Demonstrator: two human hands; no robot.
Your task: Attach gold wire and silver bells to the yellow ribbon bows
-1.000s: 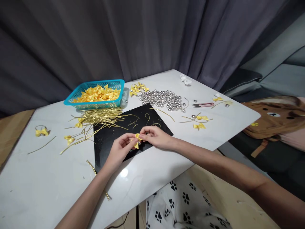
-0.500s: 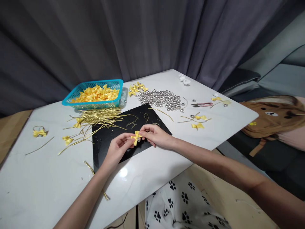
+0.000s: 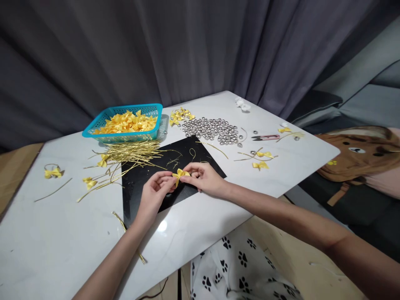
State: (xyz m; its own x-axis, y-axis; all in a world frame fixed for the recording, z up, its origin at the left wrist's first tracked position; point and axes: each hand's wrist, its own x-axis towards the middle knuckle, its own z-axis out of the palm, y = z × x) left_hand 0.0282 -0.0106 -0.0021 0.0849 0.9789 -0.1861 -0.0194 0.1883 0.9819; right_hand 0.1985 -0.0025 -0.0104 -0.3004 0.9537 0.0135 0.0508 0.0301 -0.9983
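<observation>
Over a black mat (image 3: 146,179) on the white table (image 3: 62,233), both of my hands pinch one small yellow ribbon bow (image 3: 180,173). My left hand (image 3: 155,192) grips its left side with curled fingers. My right hand (image 3: 203,177) pinches its right side between thumb and fingertips. The bow sits just above the mat, between the two hands.
A teal basket (image 3: 125,124) full of yellow bows stands at the back left, with a bundle of gold wire ties (image 3: 131,152) in front of it. A heap of silver bells (image 3: 212,131) lies behind the mat. Small pink snips (image 3: 265,136) and loose bows (image 3: 261,165) lie to the right.
The bow has turned and risen slightly between my fingers, its loops now spread. Both hands shifted a little up the mat.
</observation>
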